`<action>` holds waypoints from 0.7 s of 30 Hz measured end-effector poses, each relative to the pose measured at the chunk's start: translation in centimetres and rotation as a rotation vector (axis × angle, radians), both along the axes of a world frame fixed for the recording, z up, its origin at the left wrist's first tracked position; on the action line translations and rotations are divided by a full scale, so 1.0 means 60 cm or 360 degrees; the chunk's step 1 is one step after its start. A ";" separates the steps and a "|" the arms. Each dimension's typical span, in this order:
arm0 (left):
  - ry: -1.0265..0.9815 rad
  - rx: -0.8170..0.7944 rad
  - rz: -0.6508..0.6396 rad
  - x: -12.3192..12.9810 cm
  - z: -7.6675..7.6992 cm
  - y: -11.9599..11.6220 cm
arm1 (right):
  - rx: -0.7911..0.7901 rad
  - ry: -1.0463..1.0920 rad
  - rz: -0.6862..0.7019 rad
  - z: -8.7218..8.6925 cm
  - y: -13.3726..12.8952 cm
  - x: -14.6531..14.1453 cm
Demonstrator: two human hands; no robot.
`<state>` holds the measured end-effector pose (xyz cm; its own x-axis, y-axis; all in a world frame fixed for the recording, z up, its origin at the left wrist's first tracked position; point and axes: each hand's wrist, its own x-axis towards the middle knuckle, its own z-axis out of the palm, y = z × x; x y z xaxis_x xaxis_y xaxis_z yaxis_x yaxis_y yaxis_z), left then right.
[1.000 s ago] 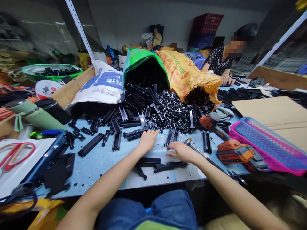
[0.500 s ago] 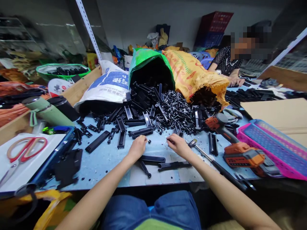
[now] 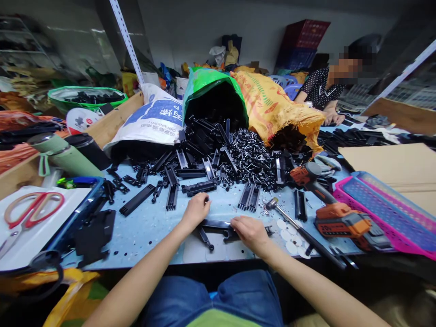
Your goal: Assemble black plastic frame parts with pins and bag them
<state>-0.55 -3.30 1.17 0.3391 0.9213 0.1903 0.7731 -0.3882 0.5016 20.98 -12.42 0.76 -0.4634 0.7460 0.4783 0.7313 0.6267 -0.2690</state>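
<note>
My left hand [image 3: 196, 210] is closed above the bench, a small black plastic part [image 3: 206, 199] pinched between thumb and fingers and mostly hidden by them. Just to its right and lower, my right hand [image 3: 251, 232] has its fingertips closed on the right end of a flat black plastic bar [image 3: 216, 224]. Under that bar lies a shorter black link [image 3: 206, 240] with a round end. A second long black piece [image 3: 229, 235] passes beneath my right hand, which covers its middle.
A hammer [image 3: 289, 218] and an orange cordless drill [image 3: 335, 218] lie at right, beside a pink basket [image 3: 354, 213]. Behind are a heap of pins [image 3: 254, 159] and sacks, including a green sack [image 3: 214, 77]. Scissors [image 3: 32, 211] rest at left. Another person's hand [image 3: 334, 117] is at far right.
My right hand has moved down and toward me, from above the bench to the black bar. Two channel-shaped pieces behind it now show. My left hand has stayed nearly in place.
</note>
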 end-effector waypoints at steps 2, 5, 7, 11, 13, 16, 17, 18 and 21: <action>-0.0241 0.0061 0.0068 -0.024 0.005 -0.025 | 0.0109 -0.0073 0.0022 -0.012 -0.008 -0.001; -0.0682 0.0212 0.0135 -0.052 -0.002 -0.066 | 0.0105 -0.0037 -0.0008 -0.021 -0.012 -0.003; -0.0774 0.0336 0.0166 -0.059 -0.016 -0.086 | 0.0078 -0.0014 -0.0009 -0.022 -0.012 -0.003; -0.0619 0.0587 0.0192 -0.062 -0.042 -0.103 | 0.0052 -0.0015 0.0030 -0.017 -0.012 -0.002; -0.0497 0.0707 0.0131 -0.066 -0.048 -0.107 | 0.0058 -0.0021 0.0039 -0.016 -0.013 -0.001; -0.0347 0.0839 0.0031 -0.073 -0.049 -0.115 | 0.0059 -0.0019 0.0031 -0.016 -0.015 -0.002; -0.0303 0.0870 0.0016 -0.074 -0.048 -0.117 | 0.0054 -0.0013 0.0027 -0.016 -0.015 -0.003; -0.0261 0.0894 -0.0001 -0.075 -0.048 -0.118 | 0.0044 -0.0008 0.0026 -0.016 -0.015 -0.003; -0.0148 0.0939 -0.0148 -0.077 -0.045 -0.120 | 0.0020 0.0004 0.0037 -0.015 -0.015 -0.003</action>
<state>-5.19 -10.52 -1.56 0.3705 0.6184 0.6930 0.6858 -0.6853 0.2449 20.82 -13.35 -0.14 -0.4796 0.7288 0.4886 0.7157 0.6471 -0.2626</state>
